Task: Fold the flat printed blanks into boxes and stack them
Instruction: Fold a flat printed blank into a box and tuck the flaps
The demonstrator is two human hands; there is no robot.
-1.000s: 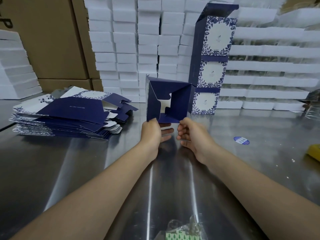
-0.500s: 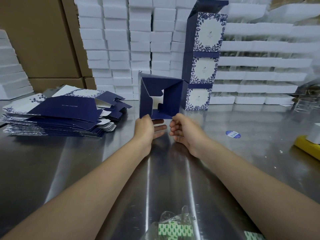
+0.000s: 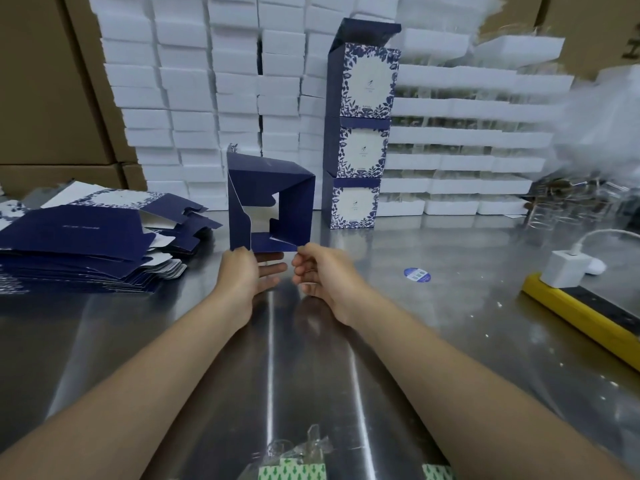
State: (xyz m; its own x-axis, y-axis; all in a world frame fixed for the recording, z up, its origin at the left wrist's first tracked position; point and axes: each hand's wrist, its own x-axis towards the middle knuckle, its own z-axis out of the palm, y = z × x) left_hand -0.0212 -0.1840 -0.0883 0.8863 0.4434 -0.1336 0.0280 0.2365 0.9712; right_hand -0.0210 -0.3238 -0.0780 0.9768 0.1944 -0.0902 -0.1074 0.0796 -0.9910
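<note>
Table [image 3: 450,306] of bright steel carries a sprawling pile of flat blanks [image 3: 79,244] toward its far left corner and a stack of three folded boxes [image 3: 360,147] at the far edge. Between them a half-formed blue box [image 3: 294,209] is held upright, flaps loose. The left grip [image 3: 242,275] pinches its lower left corner, fingers beneath; the right grip [image 3: 322,275] pinches the lower right corner, fingers curled.

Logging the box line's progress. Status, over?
Hands: left hand and right hand both pinch the half-folded box at its lower edge. Beside it, stack of finished boxes stands three high. Nothing between box and stack.
</note>
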